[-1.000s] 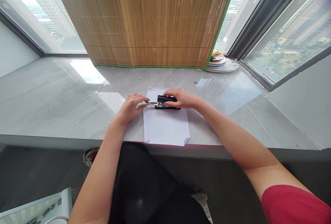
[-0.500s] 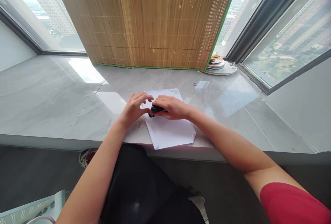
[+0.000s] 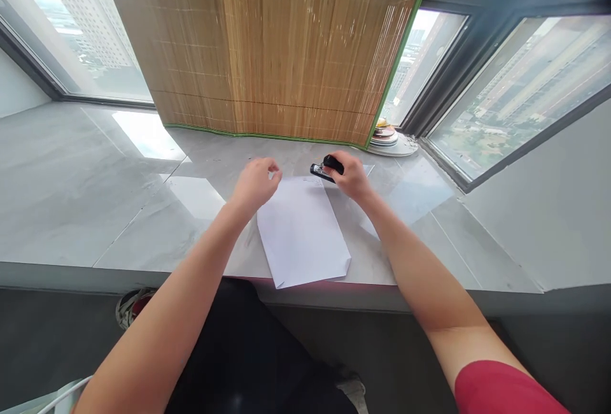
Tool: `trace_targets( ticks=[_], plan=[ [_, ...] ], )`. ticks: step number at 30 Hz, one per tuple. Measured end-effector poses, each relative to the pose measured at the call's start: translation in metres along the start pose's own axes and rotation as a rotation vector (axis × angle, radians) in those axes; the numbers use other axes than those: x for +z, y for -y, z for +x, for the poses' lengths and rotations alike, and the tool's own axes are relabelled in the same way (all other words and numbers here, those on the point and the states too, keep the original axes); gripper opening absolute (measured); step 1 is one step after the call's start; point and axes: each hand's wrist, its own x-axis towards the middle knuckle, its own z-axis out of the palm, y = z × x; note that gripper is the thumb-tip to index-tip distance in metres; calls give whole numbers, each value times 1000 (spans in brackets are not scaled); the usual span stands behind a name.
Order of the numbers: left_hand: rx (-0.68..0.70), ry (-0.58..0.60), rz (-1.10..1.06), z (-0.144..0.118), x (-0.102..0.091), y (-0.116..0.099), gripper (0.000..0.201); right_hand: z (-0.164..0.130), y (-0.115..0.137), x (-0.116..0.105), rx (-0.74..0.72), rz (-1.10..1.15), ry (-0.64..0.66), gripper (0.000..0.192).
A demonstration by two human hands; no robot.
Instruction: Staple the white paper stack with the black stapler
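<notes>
Stapler [image 3: 326, 169]: gripped in right hand [image 3: 351, 175] beyond paper's [image 3: 303, 229] far corner, pointing left; left hand [image 3: 255, 181] loosely curled, empty, near.

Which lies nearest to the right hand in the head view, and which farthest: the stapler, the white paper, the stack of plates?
1. stapler: gripped in the right hand.
2. white paper: on the counter just left of that hand.
3. stack of plates: beyond it, in the window corner.
</notes>
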Motion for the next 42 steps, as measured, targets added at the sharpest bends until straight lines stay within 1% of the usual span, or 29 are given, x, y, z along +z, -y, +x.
trace_targets(
  ticks=[2, 4, 5, 6, 8, 11, 13, 15, 18, 21, 26, 32, 37, 39, 42],
  plan=[
    [-38, 76, 79, 13, 11, -23, 21, 2, -15, -6, 73, -58, -17, 27],
    [-44, 78, 157, 20, 28, -39, 34, 3, -24, -9, 116, -107, -8, 26],
    [-31, 75, 192, 20, 38, -41, 37, 2, -27, -9, 123, -126, -2, 26],
    [-8, 76, 227, 19, 48, -41, 40, 2, -29, -9, 123, -144, 3, 26],
    [31, 112, 299, 15, 66, -31, 43, 1, -33, -8, 113, -168, 14, 26],
    [78, 211, 342, 8, 81, -9, 44, 1, -39, -8, 107, -187, 38, 24],
    [105, 222, 328, 7, 82, 1, 44, 1, -44, -10, 101, -197, 73, 22],
    [115, 208, 310, 7, 80, 5, 46, 1, -46, -13, 80, -193, 126, 21],
    [120, 210, 275, 9, 77, 5, 47, 0, -46, -16, 26, -132, 202, 25],
    [119, 205, 238, 10, 76, 4, 43, -2, -41, -16, -27, -77, 237, 25],
    [134, 174, 188, 9, 75, 3, 33, -3, -37, -15, -60, -50, 255, 24],
    [160, 97, 113, 10, 71, 5, 32, -2, -39, -16, -42, -71, 234, 25],
    [148, 63, 70, 9, 70, 6, 28, -1, -39, -17, -21, -82, 211, 26],
    [153, 67, 83, 9, 72, 6, 27, -2, -36, -19, -23, -64, 231, 26],
    [182, 100, 115, 10, 75, 6, 25, -3, -28, -21, -59, -34, 297, 28]
  ],
)
